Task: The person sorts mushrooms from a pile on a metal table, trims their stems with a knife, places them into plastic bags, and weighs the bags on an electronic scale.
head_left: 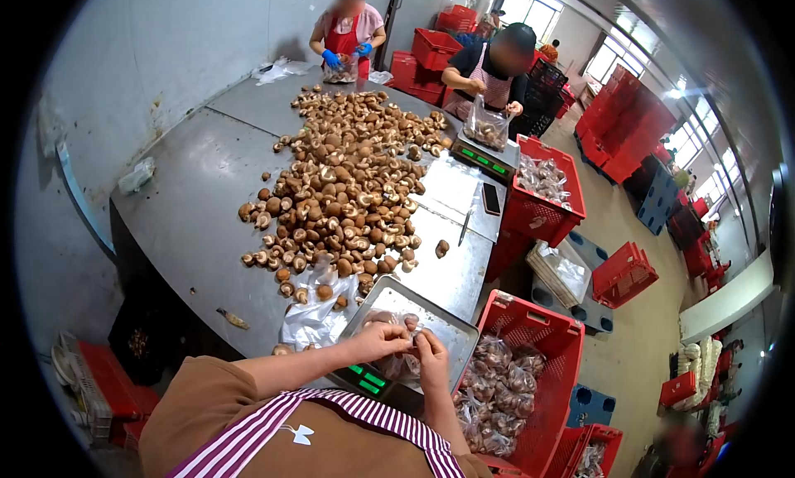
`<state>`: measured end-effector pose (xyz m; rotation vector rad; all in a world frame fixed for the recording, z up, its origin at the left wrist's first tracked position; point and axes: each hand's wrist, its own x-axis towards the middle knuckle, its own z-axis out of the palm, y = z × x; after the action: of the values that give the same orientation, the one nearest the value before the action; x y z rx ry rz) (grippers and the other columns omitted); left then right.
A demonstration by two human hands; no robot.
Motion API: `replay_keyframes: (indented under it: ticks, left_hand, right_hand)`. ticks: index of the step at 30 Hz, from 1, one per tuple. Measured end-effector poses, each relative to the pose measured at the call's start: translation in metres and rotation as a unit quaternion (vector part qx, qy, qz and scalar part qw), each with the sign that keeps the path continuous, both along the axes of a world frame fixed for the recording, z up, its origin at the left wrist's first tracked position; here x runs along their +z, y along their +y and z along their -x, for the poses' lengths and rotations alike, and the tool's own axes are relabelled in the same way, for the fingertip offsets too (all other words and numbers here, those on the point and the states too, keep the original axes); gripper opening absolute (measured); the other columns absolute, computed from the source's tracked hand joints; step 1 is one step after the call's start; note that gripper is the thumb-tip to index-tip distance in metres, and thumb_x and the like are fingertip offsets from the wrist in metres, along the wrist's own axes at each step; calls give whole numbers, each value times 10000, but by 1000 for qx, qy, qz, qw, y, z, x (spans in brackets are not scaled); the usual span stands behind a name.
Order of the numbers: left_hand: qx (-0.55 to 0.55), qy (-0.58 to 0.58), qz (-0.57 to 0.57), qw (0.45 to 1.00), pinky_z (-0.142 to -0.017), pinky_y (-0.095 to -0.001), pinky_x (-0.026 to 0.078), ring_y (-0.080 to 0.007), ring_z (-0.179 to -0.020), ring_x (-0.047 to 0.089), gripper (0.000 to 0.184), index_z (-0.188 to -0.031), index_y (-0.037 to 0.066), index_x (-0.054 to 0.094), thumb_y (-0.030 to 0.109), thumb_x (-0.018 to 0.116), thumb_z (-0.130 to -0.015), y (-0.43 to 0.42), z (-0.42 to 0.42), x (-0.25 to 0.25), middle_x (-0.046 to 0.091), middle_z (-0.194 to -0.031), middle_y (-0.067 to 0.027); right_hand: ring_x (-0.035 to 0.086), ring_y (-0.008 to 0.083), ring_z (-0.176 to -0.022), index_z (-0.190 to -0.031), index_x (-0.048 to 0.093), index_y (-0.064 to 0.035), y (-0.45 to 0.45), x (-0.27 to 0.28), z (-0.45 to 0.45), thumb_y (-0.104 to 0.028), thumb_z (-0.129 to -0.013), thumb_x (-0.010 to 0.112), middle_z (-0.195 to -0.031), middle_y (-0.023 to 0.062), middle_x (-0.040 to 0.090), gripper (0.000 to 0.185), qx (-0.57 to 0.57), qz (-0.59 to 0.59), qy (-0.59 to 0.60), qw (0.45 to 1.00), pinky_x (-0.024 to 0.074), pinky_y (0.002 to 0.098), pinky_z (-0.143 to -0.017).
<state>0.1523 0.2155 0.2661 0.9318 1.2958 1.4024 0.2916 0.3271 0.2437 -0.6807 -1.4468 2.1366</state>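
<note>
A clear plastic bag of mushrooms (400, 367) rests on the metal tray of a digital scale (458, 332), whose green display is lit on the near side. My left hand (382, 342) pinches the gathered top of this bag. Close beside it, my right hand (431, 359) also has its fingers closed on the bag's neck. My hands cover part of the bag. Beyond the scale spreads a large heap of brown shiitake mushrooms (344, 188). White plastic bags (308, 322) lie left of the scale, with a few mushrooms on them.
A red crate (571, 354) full of bagged mushrooms stands to my right. Across the metal table (182, 205), one person (489, 72) handles a bag on a second scale (500, 157), and another person (349, 35) in blue gloves holds a bag. A phone (491, 199) lies near the right edge.
</note>
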Motion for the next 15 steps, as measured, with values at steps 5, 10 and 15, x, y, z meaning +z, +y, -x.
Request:
replay_keyframes:
  ticks: [5, 10, 15]
  left_hand:
    - [23, -41, 129, 991, -758, -331, 497, -121, -839, 605, 190, -974, 59, 664, 227, 656, -887, 1, 15, 3, 663, -878, -57]
    - [202, -525, 97, 821, -800, -362, 511, -277, -942, 616, 272, -1128, 68, 559, 215, 633, -912, 24, 87, -33, 605, -1096, -217]
    - [124, -358, 26, 925, -866, -422, 530, -334, -1072, 607, 512, -1312, 144, 449, 271, 692, -880, 36, 72, -58, 543, -1264, -235]
  right_hand:
    - [597, 81, -844, -965, 686, 8, 20, -26, -9, -158, -967, 563, -940, 47, 690, 207, 26, -128, -100, 986, 467, 246, -662]
    - [576, 353, -774, -853, 656, -34, 4, 10, -21, -125, -781, 704, -810, 136, 621, 126, 34, -600, -117, 791, 465, 409, -681]
    - [597, 308, -858, -938, 673, -43, -20, 15, -32, -135, -808, 706, -880, 142, 623, 163, 107, -558, -173, 805, 482, 398, -780]
